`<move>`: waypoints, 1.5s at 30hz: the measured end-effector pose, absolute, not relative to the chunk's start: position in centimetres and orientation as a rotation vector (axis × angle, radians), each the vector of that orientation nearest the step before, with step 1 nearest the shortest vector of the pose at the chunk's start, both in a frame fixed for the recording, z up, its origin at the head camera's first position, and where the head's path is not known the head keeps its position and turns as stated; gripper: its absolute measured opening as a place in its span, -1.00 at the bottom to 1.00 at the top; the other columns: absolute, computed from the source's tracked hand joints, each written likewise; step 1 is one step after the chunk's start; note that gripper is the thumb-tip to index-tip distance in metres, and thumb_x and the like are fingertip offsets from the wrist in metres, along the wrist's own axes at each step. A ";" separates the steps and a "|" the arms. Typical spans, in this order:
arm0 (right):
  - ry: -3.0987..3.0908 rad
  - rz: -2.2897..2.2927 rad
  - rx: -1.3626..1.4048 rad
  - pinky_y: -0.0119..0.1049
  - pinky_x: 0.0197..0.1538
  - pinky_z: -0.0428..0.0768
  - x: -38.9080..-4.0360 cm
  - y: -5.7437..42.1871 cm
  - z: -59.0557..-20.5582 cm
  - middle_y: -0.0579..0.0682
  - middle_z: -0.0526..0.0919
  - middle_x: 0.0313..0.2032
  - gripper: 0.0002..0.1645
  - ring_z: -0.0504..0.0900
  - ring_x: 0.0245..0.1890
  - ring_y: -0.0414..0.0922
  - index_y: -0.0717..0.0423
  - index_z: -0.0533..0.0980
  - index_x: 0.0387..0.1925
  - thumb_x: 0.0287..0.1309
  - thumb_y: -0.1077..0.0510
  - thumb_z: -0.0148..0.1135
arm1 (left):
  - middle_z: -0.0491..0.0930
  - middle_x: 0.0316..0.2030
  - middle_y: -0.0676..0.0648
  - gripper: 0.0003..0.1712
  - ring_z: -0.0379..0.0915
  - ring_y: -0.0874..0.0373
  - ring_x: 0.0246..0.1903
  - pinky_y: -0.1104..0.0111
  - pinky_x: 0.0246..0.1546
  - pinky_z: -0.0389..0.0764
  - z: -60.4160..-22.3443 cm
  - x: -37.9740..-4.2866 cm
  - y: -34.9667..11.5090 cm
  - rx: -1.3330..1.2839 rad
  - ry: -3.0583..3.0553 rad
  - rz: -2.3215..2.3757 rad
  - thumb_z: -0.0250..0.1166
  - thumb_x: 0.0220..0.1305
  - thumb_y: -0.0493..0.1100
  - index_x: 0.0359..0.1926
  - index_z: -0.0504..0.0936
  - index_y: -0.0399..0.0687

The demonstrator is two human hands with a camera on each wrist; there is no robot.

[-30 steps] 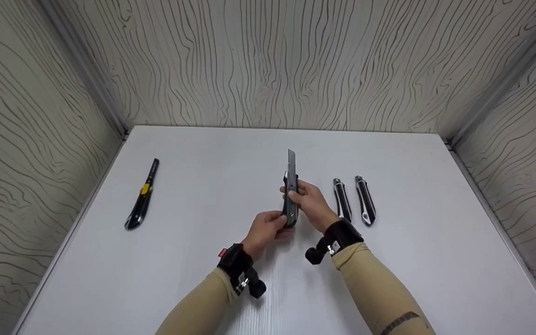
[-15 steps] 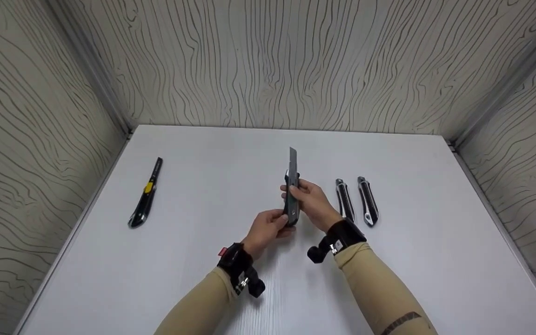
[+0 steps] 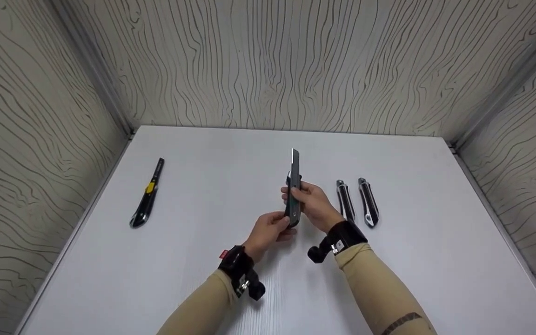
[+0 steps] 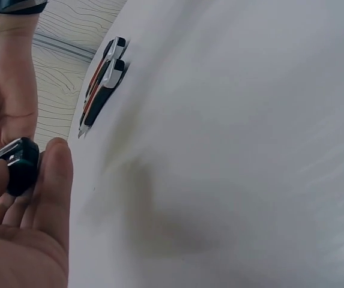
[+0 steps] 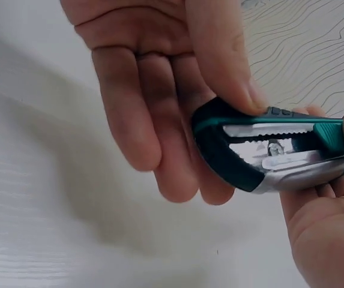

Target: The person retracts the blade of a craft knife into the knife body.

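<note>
A dark green and silver utility knife (image 3: 295,204) is held over the middle of the table, its long blade (image 3: 295,158) extended and pointing away from me. My right hand (image 3: 314,202) grips the handle near its middle, thumb on top. At the butt end, my left hand (image 3: 268,230) pinches the handle between thumb and fingers. Up close in the right wrist view, the handle (image 5: 244,180) shows a toothed slot and a green slider (image 5: 329,137) near the right thumb. The blade is hidden there. The left wrist view shows the butt (image 4: 23,177) between left thumb and fingers.
Two similar utility knives, one beside my right wrist (image 3: 345,200) and one further right (image 3: 368,203), lie on the white table (image 3: 212,186). A black utility knife with a yellow slider (image 3: 146,200) lies at left. Wood-patterned panels (image 3: 268,65) wall the back and sides.
The whole head view has shifted slightly, with things sitting a little further right. Both hands keep the same hold on the utility knife.
</note>
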State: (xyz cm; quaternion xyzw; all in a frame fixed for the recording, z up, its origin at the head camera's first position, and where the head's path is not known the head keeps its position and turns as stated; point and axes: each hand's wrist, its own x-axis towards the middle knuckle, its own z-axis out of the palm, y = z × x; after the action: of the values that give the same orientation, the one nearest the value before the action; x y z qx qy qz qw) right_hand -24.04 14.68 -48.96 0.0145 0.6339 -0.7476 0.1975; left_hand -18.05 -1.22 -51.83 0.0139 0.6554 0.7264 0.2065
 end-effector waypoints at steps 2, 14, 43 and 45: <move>1.770 -2.099 0.048 -0.16 0.35 0.42 -24.1 14.6 -49.0 0.28 0.45 0.26 -0.46 0.60 0.11 -0.12 0.29 0.21 0.37 0.46 0.18 -0.05 | 0.61 0.04 -0.32 -0.56 0.66 -0.02 -0.06 0.22 0.00 0.67 -52.0 -17.9 -1.2 0.033 1.807 2.032 0.03 0.48 -0.18 0.22 0.44 -0.40; 1.675 -2.100 0.014 -0.21 0.32 0.45 -24.1 15.4 -49.2 0.15 0.56 0.16 -0.47 0.55 0.20 -0.03 0.32 0.26 0.32 0.43 0.16 0.00 | 0.64 -0.04 -0.33 -0.61 0.66 -0.03 -0.06 0.22 0.02 0.66 -52.3 -17.9 -1.2 0.099 1.768 2.029 0.00 0.50 -0.21 0.16 0.47 -0.42; 1.657 -2.094 0.007 -0.21 0.28 0.51 -24.3 15.4 -49.7 0.11 0.60 0.09 -0.45 0.64 0.05 -0.14 0.39 0.22 0.33 0.44 0.17 -0.01 | 0.55 0.07 -0.45 -0.60 0.59 -0.15 0.05 0.15 0.10 0.61 -52.7 -18.3 -1.2 0.062 1.663 2.027 -0.01 0.49 -0.21 0.17 0.45 -0.45; 1.663 -2.094 0.027 -0.20 0.28 0.51 -24.4 15.3 -49.7 0.12 0.59 0.10 -0.46 0.64 0.05 -0.14 0.36 0.24 0.32 0.44 0.17 -0.01 | 0.56 0.05 -0.42 -0.60 0.59 -0.16 0.06 0.16 0.09 0.61 -52.8 -18.4 -1.2 0.060 1.654 2.035 0.00 0.49 -0.22 0.17 0.45 -0.44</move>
State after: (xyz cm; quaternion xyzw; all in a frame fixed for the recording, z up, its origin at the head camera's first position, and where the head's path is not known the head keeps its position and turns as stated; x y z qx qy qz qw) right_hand -24.35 15.26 -49.71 0.0099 0.6051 -0.7618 0.2314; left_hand -18.36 -1.17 -52.79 0.0221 0.6095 0.7499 0.2565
